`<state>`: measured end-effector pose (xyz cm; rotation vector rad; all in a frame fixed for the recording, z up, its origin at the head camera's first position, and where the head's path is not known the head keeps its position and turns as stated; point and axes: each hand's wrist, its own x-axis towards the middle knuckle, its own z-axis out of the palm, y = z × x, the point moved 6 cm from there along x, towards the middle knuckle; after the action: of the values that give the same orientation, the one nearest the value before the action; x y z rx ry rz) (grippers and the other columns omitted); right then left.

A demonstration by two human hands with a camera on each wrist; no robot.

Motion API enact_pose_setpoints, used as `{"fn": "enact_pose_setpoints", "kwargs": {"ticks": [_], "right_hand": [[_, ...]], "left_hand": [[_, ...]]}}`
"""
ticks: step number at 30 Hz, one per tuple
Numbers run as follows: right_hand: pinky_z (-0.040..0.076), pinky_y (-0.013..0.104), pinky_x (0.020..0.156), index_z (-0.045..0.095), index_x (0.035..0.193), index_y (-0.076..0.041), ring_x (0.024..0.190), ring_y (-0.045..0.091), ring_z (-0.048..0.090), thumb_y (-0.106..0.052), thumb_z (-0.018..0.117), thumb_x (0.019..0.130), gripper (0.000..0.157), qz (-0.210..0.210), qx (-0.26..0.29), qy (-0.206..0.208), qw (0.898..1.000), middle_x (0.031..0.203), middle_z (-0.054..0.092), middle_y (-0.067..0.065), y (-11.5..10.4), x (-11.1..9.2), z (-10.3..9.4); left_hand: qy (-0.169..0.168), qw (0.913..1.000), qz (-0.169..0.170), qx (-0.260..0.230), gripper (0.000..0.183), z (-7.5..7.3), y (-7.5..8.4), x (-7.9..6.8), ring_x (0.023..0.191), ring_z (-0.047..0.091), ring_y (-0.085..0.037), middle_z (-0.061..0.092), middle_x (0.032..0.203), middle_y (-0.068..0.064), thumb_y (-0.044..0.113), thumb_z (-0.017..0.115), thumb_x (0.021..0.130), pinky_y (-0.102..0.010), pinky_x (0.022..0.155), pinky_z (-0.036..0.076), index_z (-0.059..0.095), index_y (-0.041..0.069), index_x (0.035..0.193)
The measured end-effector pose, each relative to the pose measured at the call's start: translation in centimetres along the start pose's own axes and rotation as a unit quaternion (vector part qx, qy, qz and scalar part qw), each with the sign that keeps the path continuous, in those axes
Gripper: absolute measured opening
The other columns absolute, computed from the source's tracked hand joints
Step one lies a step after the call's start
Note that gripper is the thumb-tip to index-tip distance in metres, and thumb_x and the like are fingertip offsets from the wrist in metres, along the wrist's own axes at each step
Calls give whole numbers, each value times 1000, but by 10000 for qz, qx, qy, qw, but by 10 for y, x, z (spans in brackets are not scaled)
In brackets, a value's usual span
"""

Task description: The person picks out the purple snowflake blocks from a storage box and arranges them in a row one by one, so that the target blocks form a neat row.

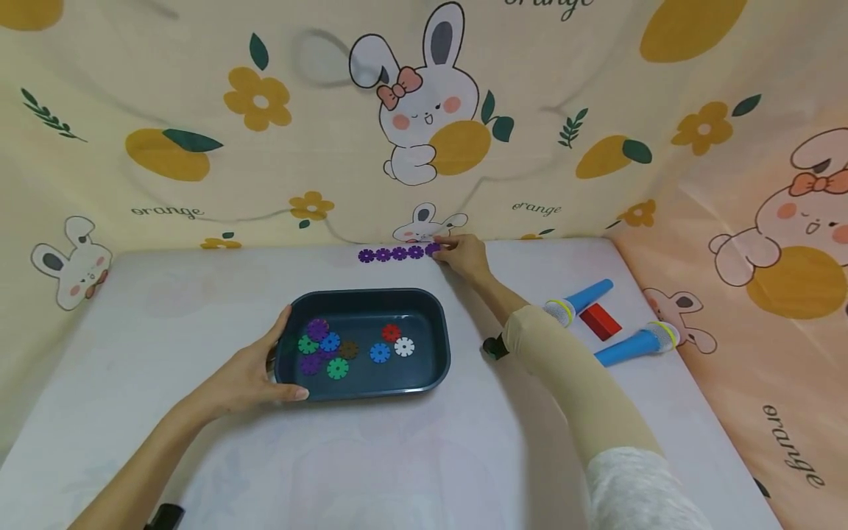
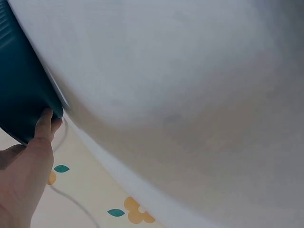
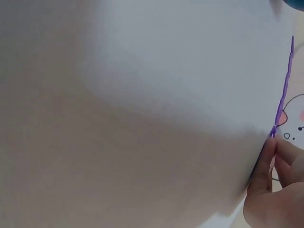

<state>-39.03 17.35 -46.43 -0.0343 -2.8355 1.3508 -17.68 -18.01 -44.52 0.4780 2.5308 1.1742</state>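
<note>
My left hand grips the left end of a dark blue tray, its thumb along the near rim. In the left wrist view the fingers lie against the tray's outer wall. Inside the tray are several notched plastic discs: purple discs among green and brown ones at the left, and a blue disc, a red disc and a white disc at the right. At the table's far edge, my right hand pinches the right-end purple disc of a row of purple discs.
Two blue toy microphones lie on the right of the white table, with a red block between them. A patterned cloth rises behind the table. Beside the right forearm is a small dark object.
</note>
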Motion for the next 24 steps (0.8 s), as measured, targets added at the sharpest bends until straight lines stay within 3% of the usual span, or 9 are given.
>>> {"fn": "enact_pose_setpoints", "kwargs": {"ticks": [6,10,15,18,24], "right_hand": [[43,21,66,76,115,-11,79,14,63,-17,80,85,31,-74,-22,31,10000,99,76,8,-2,-3,-4],[43,21,59,76,114,-7,70,13,63,-18,76,89,28,-316,203,-53,9993,86,75,10,-15,-8,-6],[56,25,71,74,115,-2,79,22,69,-16,72,93,26,-755,978,-547,9908,94,75,11,-52,-25,0],[58,31,79,73,116,-2,87,29,70,-15,70,94,26,-1032,1256,-922,9824,101,74,10,-77,-43,6],[58,34,80,74,114,-4,86,33,71,-15,71,93,24,-1646,1267,-1499,9666,99,72,6,-117,-77,24]], "left_hand": [[-48,10000,11,-59,129,1,2,2,129,46,-52,21,156,-35,36,88,75,-60,101,42,-7,11,160],[-63,10000,-23,-63,130,0,2,2,131,43,-53,19,156,-35,37,88,75,-60,102,41,-8,15,160],[-47,10000,-68,-7,130,-1,3,1,135,36,-54,18,157,-35,39,87,75,-65,104,36,-8,15,160],[-23,10000,-52,8,129,-2,2,2,131,42,-53,21,155,-37,38,88,75,-63,102,39,-7,13,160],[-50,9999,-56,-88,130,0,0,1,128,47,-52,21,155,-37,37,88,75,-59,100,43,-8,14,160]]}}
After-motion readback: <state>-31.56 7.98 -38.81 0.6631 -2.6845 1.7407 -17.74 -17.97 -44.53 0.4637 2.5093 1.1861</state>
